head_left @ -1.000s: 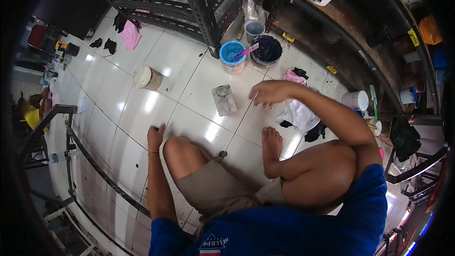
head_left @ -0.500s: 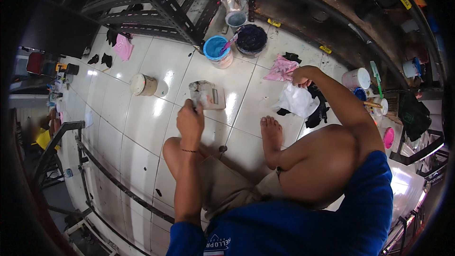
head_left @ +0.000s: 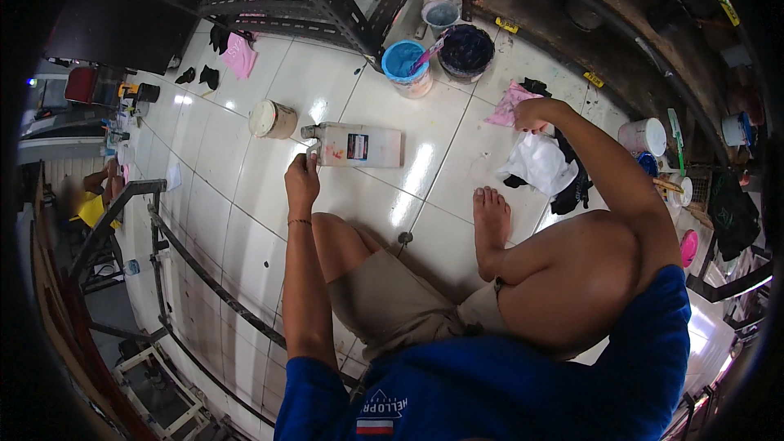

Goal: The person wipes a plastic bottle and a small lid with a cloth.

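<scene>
My left hand (head_left: 302, 182) grips the handle of a cloudy, stained plastic jug (head_left: 380, 147). The jug lies tipped sideways, its neck toward the left and a label facing up; whether it touches the floor I cannot tell. My right hand (head_left: 536, 115) is closed beside a crumpled white cloth (head_left: 541, 163) and a paint-spotted pink cloth (head_left: 508, 104). What its fingers hold, if anything, is hidden. Black cloth (head_left: 574, 189) sticks out from under the white one. Left of the jug stands a stained round tub (head_left: 273, 119) with its lid on.
A tub of blue paint (head_left: 407, 68) and a bucket of dark paint (head_left: 465, 52) stand ahead, near a black metal rack (head_left: 314, 4). White tubs (head_left: 643, 138) are at the right. My bare foot (head_left: 492, 216) rests near the cloths. Another person (head_left: 91, 206) is far left.
My left hand has tipped the jug onto its side, bringing its label into view. My right hand stays by the cloths. The whole view has shifted slightly.
</scene>
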`<state>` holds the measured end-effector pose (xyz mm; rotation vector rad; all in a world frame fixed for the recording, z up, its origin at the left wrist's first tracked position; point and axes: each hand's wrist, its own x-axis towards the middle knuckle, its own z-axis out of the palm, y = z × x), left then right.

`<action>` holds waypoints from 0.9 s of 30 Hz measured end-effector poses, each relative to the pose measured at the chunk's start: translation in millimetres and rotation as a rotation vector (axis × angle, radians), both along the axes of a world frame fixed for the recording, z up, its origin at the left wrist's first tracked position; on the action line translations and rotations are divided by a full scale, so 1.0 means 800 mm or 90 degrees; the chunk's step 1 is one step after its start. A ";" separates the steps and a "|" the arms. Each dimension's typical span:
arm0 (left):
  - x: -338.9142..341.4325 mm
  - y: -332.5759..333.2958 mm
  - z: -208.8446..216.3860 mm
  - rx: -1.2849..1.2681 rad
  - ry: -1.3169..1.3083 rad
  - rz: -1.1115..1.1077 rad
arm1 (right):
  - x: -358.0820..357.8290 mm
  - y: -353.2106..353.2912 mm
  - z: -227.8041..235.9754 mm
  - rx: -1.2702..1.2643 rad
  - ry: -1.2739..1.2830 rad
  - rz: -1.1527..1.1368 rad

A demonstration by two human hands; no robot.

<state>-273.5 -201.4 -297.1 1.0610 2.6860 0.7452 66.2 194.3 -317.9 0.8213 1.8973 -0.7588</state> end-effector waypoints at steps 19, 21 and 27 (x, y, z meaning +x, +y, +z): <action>0.077 0.050 0.044 0.071 0.146 -0.017 | 0.095 0.148 0.060 0.099 0.099 -0.272; 0.086 0.043 0.033 0.084 0.194 -0.030 | 0.122 0.151 0.066 0.179 0.206 -0.256; 0.107 0.045 0.032 0.051 0.203 -0.041 | 0.160 0.018 -0.067 0.371 0.510 -0.326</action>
